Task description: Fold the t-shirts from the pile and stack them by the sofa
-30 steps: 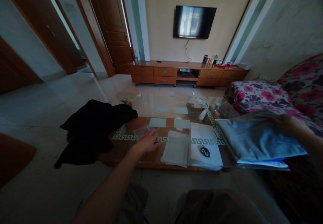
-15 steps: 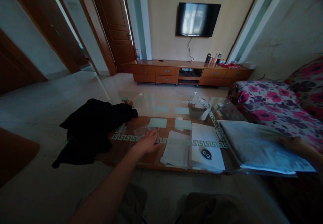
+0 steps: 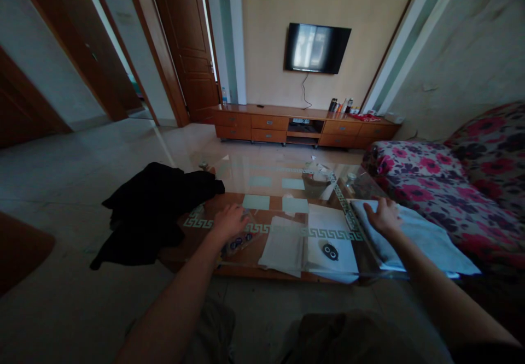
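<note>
Head: hands [image 3: 232, 222] [image 3: 384, 216], pale cloth [image 3: 424, 239], black two-ringed mark [image 3: 330, 252]

Right hand [image 3: 383, 216]: shifted from outer side of grey-blue cloth [image 3: 430, 230], beyond right edge of glass table [image 3: 332, 235], to cloth's inner side, by that edge; fingers now spread. Cloth: far side, raised one second ago, now lowered and lying flatter; surface paler. Left hand [image 3: 230, 222]: drawn slightly toward table's left edge; dark round items [image 3: 237, 242] now exposed between hand and table's near edge.
</note>
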Demonstrator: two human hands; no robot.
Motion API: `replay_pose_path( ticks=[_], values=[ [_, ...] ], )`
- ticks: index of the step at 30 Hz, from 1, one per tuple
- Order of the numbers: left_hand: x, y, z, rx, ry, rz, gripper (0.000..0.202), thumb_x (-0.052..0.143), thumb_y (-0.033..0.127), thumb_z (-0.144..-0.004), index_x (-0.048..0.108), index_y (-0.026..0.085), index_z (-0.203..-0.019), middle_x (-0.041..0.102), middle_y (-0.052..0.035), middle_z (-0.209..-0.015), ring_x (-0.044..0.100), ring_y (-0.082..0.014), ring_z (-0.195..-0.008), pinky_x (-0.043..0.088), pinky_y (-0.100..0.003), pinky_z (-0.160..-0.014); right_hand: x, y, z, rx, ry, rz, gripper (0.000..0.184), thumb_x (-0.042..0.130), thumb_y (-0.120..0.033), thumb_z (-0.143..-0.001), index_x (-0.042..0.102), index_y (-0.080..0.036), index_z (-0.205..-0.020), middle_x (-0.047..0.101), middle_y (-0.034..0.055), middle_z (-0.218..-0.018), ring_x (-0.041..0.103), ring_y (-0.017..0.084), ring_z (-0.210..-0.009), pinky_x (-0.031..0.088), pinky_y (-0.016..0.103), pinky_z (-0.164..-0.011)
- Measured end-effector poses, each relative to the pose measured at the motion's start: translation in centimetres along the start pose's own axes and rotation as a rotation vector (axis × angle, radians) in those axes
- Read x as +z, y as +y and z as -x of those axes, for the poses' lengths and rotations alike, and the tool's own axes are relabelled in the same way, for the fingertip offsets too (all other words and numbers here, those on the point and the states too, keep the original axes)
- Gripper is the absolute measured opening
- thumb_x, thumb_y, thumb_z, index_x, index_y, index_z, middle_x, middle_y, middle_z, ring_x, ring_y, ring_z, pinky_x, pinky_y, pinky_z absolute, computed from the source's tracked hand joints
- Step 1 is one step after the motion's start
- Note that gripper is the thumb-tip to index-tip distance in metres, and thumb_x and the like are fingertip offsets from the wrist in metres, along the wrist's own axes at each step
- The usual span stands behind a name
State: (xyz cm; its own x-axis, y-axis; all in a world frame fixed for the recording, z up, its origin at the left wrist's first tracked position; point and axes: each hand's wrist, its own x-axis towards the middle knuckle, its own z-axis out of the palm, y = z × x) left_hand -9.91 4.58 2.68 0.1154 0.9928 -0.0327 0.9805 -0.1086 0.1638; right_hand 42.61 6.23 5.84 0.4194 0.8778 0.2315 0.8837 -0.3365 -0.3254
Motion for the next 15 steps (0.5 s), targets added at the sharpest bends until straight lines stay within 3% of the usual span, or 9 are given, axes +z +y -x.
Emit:
replay_pose_path(
  ticks=[4, 7, 11, 13, 15],
  values=[
    [-0.3, -2.7, -0.3, -0.163, 0.165, 0.052, 0.045, 0.049, 0.045, -0.093, 0.061, 0.020, -0.128, 0.055, -0.0156, -0.135, 0.048, -0.0341, -0.127, 0.041, -0.046, -0.104, 4.2, -7.8, 5.5, -0.076, -0.069, -0.226, 0.051, 0.046, -0.050, -0.094, 0.052, -0.024, -0.138, 0.043, 0.0168, -0.143, 0.044, 0.036, -0.131, 0.039, 0.054, -0.106],
    [-0.3, -5.1, -0.7, -0.318, 0.359, 0.146, 0.052, 0.057, 0.042, -0.088, 0.056, 0.016, -0.133, 0.051, -0.0181, -0.135, 0.048, -0.0362, -0.126, 0.040, -0.046, -0.106, 6.9, -11.1, 9.1, -0.138, -0.034, -0.315, 0.045, 0.051, -0.047, -0.092, 0.058, -0.024, -0.130, 0.047, 0.0153, -0.138, 0.046, 0.035, -0.128, 0.041, 0.054, -0.104],
    [-0.1, -8.3, -1.7, -0.644, 0.629, 0.418, 0.068, 0.067, 0.040, -0.079, 0.047, 0.014, -0.139, 0.036, -0.0202, -0.143, 0.042, -0.0380, -0.132, 0.037, -0.051, -0.109, 8.4, -11.8, 11.1, -0.303, -0.031, -0.353, 0.041, 0.055, -0.044, -0.091, 0.061, -0.025, -0.126, 0.045, 0.0136, -0.140, 0.045, 0.035, -0.129, 0.043, 0.054, -0.101],
    [0.0, -9.9, -2.1, -0.822, 0.679, 0.564, 0.070, 0.070, 0.043, -0.076, 0.048, 0.016, -0.138, 0.027, -0.0205, -0.149, 0.039, -0.0399, -0.135, 0.038, -0.053, -0.108, 8.6, -11.2, 11.1, -0.341, -0.023, -0.361, 0.039, 0.056, -0.043, -0.091, 0.062, -0.024, -0.125, 0.046, 0.0142, -0.139, 0.046, 0.034, -0.129, 0.043, 0.053, -0.103],
    [0.2, -11.5, -2.4, -0.912, 0.684, 0.657, 0.069, 0.071, 0.043, -0.075, 0.050, 0.016, -0.135, 0.025, -0.0216, -0.151, 0.036, -0.0418, -0.137, 0.038, -0.055, -0.108, 8.8, -10.4, 10.8, -0.359, -0.013, -0.375, 0.038, 0.056, -0.041, -0.091, 0.063, -0.023, -0.123, 0.047, 0.0148, -0.137, 0.047, 0.034, -0.129, 0.042, 0.053, -0.105]
  ],
)
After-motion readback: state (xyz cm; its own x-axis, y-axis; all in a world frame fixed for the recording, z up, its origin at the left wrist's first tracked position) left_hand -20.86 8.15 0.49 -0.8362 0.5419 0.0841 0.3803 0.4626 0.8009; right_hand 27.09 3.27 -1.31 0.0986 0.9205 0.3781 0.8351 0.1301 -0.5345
